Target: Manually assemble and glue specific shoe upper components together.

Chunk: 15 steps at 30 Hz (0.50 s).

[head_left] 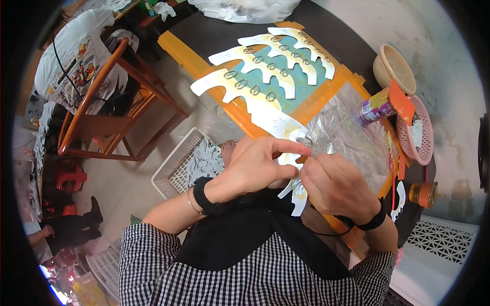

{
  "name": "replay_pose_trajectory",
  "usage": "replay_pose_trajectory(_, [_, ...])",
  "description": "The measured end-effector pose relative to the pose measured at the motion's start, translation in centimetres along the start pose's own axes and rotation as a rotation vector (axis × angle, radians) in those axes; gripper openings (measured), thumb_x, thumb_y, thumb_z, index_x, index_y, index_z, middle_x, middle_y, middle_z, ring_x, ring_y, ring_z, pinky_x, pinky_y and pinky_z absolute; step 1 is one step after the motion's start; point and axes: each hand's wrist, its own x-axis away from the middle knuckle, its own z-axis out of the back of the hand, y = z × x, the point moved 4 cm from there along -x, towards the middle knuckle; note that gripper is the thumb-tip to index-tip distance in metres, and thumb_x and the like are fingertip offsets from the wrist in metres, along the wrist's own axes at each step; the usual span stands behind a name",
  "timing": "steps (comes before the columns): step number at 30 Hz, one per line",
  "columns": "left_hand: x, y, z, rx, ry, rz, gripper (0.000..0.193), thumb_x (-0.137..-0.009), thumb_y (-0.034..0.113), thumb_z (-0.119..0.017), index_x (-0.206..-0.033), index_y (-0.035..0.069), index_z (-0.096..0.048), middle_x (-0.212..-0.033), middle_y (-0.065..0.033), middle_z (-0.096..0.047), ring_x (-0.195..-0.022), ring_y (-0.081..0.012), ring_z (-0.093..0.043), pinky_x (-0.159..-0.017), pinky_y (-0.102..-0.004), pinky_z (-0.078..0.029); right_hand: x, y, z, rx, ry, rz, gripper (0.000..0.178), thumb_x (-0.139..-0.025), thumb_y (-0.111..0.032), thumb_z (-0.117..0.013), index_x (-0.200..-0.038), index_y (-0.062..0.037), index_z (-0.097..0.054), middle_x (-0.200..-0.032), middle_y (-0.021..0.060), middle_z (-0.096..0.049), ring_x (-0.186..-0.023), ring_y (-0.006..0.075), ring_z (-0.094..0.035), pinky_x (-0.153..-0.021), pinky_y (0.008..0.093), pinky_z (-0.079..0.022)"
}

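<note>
Both of my hands meet over a white scalloped strip [273, 122] with yellowish patches at the near edge of the table. My left hand [245, 166] grips it between thumb and index finger. Beside it, the fingers of my right hand [334, 183] are pinched together at the strip; what they hold is hidden. A small metal ring [304, 141] shows just beyond my fingertips. Farther up lie several similar strips, including a near one [219, 84] and a far one [306, 43], each carrying a row of wire rings [255, 91].
At right stand a purple tin [375, 108] with orange card, a cream bowl [395, 69], a pink basket [418, 132] and an amber jar [423, 195]. Clear film [347, 137] covers part of the table. A white basket [166, 163] and wooden chair [97, 97] are at left; another person [46, 232] sits beyond.
</note>
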Motion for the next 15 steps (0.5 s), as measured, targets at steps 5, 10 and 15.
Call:
replay_pose_trajectory(5, [-0.1,0.2,0.0,0.190,0.059,-0.093,0.048,-0.082,-0.008,-0.066,-0.130,0.001,-0.067,-0.130,-0.0066,-0.066,-0.128,-0.0141,-0.054,-0.110,-0.0293,-0.040,0.5,0.4,0.0,0.017,0.093,-0.051,0.005,-0.077,-0.008,-0.065,-0.079,-0.0026,-0.064,-0.086,0.0075,-0.059,-0.081,0.0201,-0.059,-0.067,0.0294,-0.046])
replay_pose_trajectory(10, [-0.1,0.6,-0.2,0.303,0.044,-0.155,0.049,-0.081,-0.009,-0.066,-0.129,0.001,-0.067,-0.129,-0.0061,-0.066,-0.124,-0.0136,-0.057,-0.109,-0.0299,-0.042,1.0,0.5,0.1,0.034,0.175,-0.084,0.010,-0.076,-0.007,-0.066,-0.084,-0.0010,-0.067,-0.093,0.0079,-0.061,-0.089,0.0216,-0.060,-0.073,0.0304,-0.050])
replay_pose_trajectory(15, [-0.8,0.2,-0.1,0.500,-0.004,-0.089,0.048,-0.082,-0.009,-0.064,-0.129,0.001,-0.067,-0.126,-0.0055,-0.066,-0.113,-0.0123,-0.061,-0.102,-0.0288,-0.047,1.4,0.9,0.2,0.092,0.231,-0.069,0.012,-0.077,-0.008,-0.067,-0.087,-0.0008,-0.069,-0.095,0.0071,-0.061,-0.091,0.0217,-0.060,-0.075,0.0313,-0.051])
